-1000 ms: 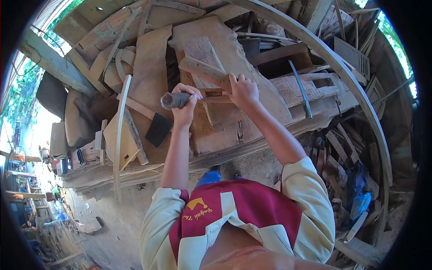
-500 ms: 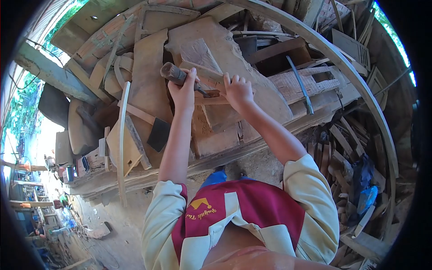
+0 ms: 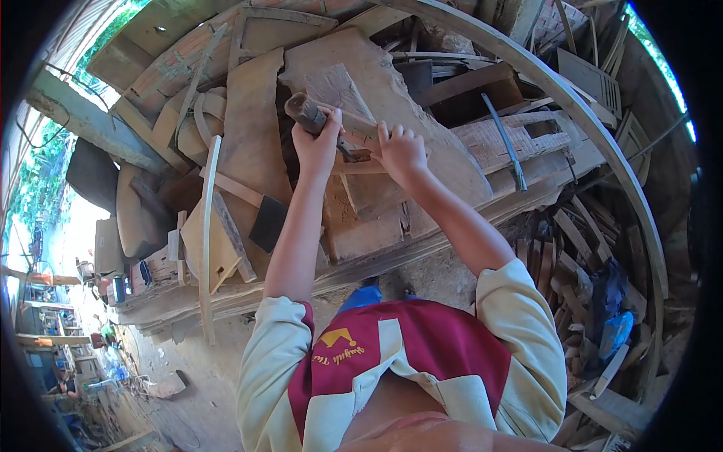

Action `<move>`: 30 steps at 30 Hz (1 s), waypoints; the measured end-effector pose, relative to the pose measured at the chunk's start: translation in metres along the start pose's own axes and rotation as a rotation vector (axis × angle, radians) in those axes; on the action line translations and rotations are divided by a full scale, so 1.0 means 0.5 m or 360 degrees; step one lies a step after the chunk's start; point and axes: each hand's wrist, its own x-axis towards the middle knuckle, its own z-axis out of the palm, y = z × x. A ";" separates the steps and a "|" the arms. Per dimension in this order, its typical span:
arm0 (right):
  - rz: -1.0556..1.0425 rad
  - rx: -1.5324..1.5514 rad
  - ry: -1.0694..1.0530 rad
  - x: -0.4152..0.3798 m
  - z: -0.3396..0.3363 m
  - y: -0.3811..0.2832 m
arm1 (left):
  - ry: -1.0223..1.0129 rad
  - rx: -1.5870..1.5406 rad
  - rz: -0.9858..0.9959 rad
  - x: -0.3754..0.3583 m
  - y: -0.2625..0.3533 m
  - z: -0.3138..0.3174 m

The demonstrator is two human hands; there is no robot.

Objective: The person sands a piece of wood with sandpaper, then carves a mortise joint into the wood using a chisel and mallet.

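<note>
My left hand (image 3: 319, 148) is wrapped round a chisel (image 3: 305, 111) with a thick wooden handle. The tool leans, and its blade reaches down into a cut slot in a wooden piece (image 3: 369, 169). On the right end of that piece my right hand (image 3: 402, 151) is closed, gripping it against the workbench boards. Under the work lie flat wooden blocks (image 3: 367, 239). To the left of my left forearm rests a mallet (image 3: 266, 224) with a dark head and a pale wooden handle.
A long blue-grey metal tool (image 3: 504, 143) lies on a rough slotted timber (image 3: 542, 129) at the right. A big curved wooden strip (image 3: 602, 135) arches over the right side. A thin upright slat (image 3: 207, 248) stands at the left. Wood offcuts (image 3: 580, 301) are heaped below right.
My left hand has shifted slightly right with the chisel, whose handle now stands a little steeper and lower. My right hand has barely moved on the wooden piece.
</note>
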 end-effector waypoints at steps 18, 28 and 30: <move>-0.0063 0.0165 -0.0046 0.014 -0.025 0.034 | -0.0019 0.0128 -0.0022 0.025 -0.007 0.016; -0.0147 0.2094 -0.0060 0.034 -0.302 0.179 | -0.0038 0.0142 -0.0052 0.028 -0.029 0.001; -0.0096 0.2395 -0.0131 0.026 -0.354 0.198 | 0.0005 0.0170 -0.0035 0.029 -0.036 0.002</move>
